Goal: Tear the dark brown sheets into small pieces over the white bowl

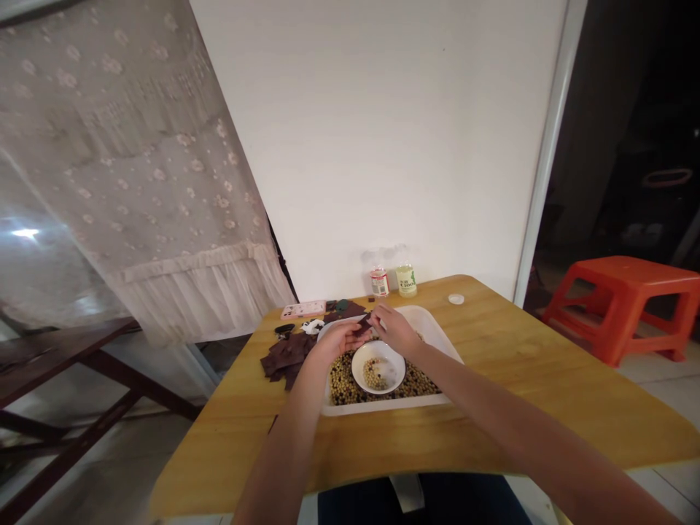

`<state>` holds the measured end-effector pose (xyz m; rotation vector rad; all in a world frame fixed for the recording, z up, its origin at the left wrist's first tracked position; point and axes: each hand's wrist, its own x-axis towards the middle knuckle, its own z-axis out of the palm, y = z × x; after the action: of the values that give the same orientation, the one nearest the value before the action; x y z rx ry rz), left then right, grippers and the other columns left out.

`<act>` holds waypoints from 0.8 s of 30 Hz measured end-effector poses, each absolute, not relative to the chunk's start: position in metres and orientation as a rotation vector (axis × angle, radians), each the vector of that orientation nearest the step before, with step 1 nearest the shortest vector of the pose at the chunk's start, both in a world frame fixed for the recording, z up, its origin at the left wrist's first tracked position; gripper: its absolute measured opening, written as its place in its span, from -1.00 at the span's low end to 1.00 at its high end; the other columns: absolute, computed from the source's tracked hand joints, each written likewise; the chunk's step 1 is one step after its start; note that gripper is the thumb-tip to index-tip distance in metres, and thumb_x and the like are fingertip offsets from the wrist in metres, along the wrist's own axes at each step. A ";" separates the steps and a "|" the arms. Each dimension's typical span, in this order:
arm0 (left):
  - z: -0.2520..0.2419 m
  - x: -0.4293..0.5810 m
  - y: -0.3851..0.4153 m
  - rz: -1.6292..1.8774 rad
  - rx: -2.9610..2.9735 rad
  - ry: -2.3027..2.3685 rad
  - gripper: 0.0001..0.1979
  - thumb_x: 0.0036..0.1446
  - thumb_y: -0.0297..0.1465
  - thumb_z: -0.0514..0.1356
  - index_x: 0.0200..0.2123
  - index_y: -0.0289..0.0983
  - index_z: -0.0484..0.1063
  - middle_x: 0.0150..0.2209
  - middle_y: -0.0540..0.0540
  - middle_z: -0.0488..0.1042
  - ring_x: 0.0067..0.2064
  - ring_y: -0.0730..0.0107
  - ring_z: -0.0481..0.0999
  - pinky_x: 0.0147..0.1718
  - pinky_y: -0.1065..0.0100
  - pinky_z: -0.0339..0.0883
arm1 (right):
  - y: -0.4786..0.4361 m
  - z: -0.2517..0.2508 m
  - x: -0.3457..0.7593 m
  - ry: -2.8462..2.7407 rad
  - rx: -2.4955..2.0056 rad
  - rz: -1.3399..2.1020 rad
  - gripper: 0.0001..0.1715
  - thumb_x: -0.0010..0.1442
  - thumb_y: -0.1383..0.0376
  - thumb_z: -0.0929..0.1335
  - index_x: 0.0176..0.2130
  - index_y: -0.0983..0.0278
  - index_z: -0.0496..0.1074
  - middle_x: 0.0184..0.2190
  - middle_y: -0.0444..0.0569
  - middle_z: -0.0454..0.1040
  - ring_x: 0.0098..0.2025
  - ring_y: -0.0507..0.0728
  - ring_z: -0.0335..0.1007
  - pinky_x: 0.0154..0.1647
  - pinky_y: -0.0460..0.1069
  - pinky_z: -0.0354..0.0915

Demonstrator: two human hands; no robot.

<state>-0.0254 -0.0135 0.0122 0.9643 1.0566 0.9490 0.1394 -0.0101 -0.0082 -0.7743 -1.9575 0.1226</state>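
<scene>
My left hand (343,340), palm up, grips a small dark brown piece (365,323) that looks like cloth or a little pouch. My right hand (391,327) is closed in a pinch at the right edge of the same piece; its fingertips are partly hidden. Both hands are above the far part of a white tray (383,405) full of small round yellowish and black beads or beans (340,383). Just nearer to me than the hands, a white bowl (398,370) stands in the tray with some pale and dark beads (375,373) in it.
Left of the tray lies a heap of dark brown pieces (287,356). Behind it are a white crumpled item (313,327) and a pink phone (304,310). Two clear bottles (405,281) stand at the wall, with a white cap (456,299) to their right. An orange stool (623,299) stands right.
</scene>
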 end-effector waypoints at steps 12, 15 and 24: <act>0.010 -0.027 -0.012 0.933 0.985 1.041 -0.93 -0.06 -0.52 0.19 -0.41 -0.37 0.43 -0.46 -0.18 0.53 -0.42 0.34 0.55 -0.41 0.42 0.41 | -0.011 -0.008 0.139 -1.952 -0.769 0.146 -0.82 0.12 0.46 0.18 -0.48 0.25 0.14 -0.45 -0.11 0.21 -0.41 0.03 0.16 -0.38 -0.08 0.12; 0.010 -0.027 -0.012 0.928 0.985 1.053 -0.93 -0.05 -0.50 0.20 -0.42 -0.38 0.43 -0.45 -0.19 0.53 -0.42 0.34 0.55 -0.41 0.42 0.41 | -0.011 -0.008 0.139 -1.949 -0.780 0.139 -0.83 0.13 0.44 0.18 -0.48 0.25 0.15 -0.45 -0.10 0.21 -0.42 0.03 0.17 -0.38 -0.08 0.12; 0.010 -0.027 -0.011 0.932 0.978 1.052 -0.91 -0.08 -0.51 0.21 -0.41 -0.37 0.43 -0.44 -0.19 0.53 -0.39 0.32 0.55 -0.40 0.42 0.42 | -0.013 -0.005 0.140 -1.946 -0.775 0.137 -0.82 0.13 0.44 0.18 -0.49 0.24 0.14 -0.45 -0.10 0.22 -0.41 0.03 0.17 -0.38 -0.09 0.12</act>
<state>-0.0272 -0.0114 0.0097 0.9782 1.0521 0.9324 0.1399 -0.0130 -0.0052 -0.7747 -1.9459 0.1369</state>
